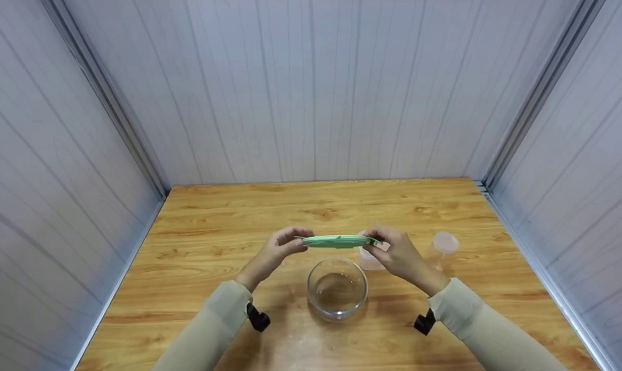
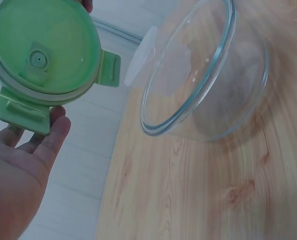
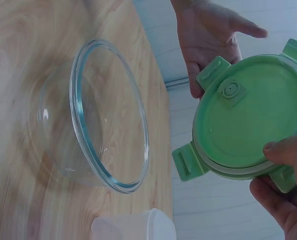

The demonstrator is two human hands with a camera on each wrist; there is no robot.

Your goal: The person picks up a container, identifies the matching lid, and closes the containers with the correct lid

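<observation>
A round green snap-on lid [image 1: 338,241] with hinged tabs is held up edge-on above and behind a clear glass bowl [image 1: 337,288]. My right hand [image 1: 401,257] pinches the lid's right edge; in the right wrist view its thumb [image 3: 284,150] lies on the lid's face. At the left edge is my left hand [image 1: 276,253]. The left wrist view shows its fingers [image 2: 51,137] behind a tab, its palm facing the camera. In the right wrist view the left thumb [image 3: 248,26] sticks out apart from the lid.
A frosted plastic container [image 1: 371,260] stands behind the bowl, partly hidden by my right hand. Farther right is a clear container with a whitish lid [image 1: 446,242]. The wooden table [image 1: 213,216] meets pale panel walls [image 1: 311,93] at the back and sides.
</observation>
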